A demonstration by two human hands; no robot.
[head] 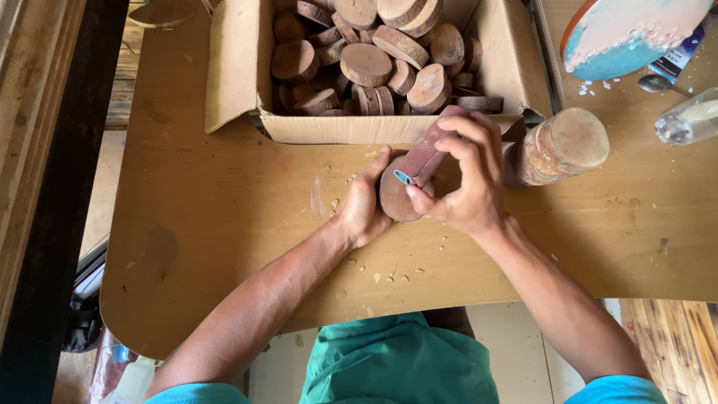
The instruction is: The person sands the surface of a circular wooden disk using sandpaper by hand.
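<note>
I see reddish-maroon sanding block (428, 152), blue core; brown wood disc (396, 198); tan bench (224, 209), pale specks; tan carton (336, 127); teal shirt (396, 366).

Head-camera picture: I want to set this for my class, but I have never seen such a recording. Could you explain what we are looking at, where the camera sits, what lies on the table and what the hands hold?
There is no machine here: a person works with two bare hands. The single camera is worn on the head and looks down, so the arms come up from the bottom edge.

The left hand grips a round wood slice standing on its edge on the brown table. The right hand presses a reddish sanding block against that slice.

Behind the hands stands an open cardboard box filled with many similar wood slices. To the right lies a short log piece on its side. Farther right are a round turquoise object, a spoon and a clear bottle. Small crumbs dot the table.
</note>
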